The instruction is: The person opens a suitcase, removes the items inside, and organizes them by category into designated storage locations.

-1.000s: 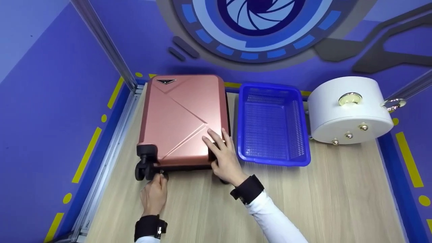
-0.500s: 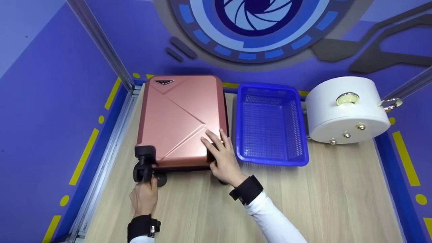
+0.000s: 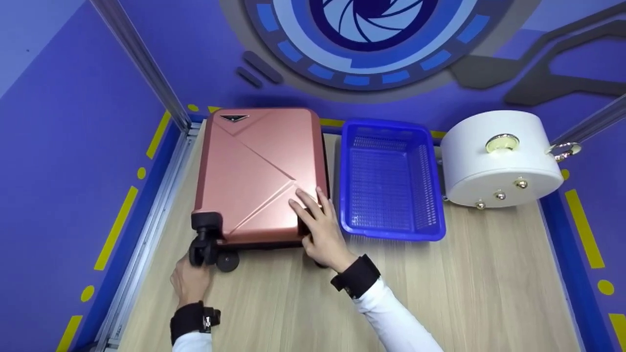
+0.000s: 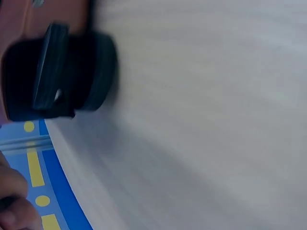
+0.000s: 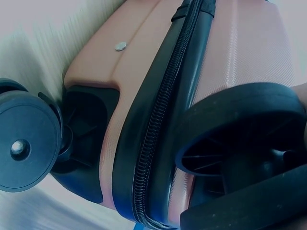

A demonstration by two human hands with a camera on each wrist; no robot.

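Observation:
A rose-pink hard-shell suitcase [image 3: 259, 161] lies flat at the left, its black wheels facing me. My left hand [image 3: 190, 279] is low at its near left corner, the fingertips hidden behind a caster wheel [image 3: 203, 250] in the head view. In the left wrist view the curled fingers [image 4: 19, 189] pinch a small dark piece, apparently the zipper pull, mostly out of frame. My right hand [image 3: 324, 237] rests on the near right corner, fingers spread over the shell. The right wrist view shows the black zipper [image 5: 154, 117] running between two wheels.
A blue plastic basket [image 3: 392, 234] stands right of the suitcase. Beyond it lies a white rounded case [image 3: 494, 151] with gold studs and a ring handle. Blue-purple panels [image 3: 122, 88] enclose the wood-look surface [image 3: 391, 293] at the left, back and right.
My left hand has slid left along the suitcase's near edge, from right of the corner wheel to behind and left of it. The right hand stays on the shell.

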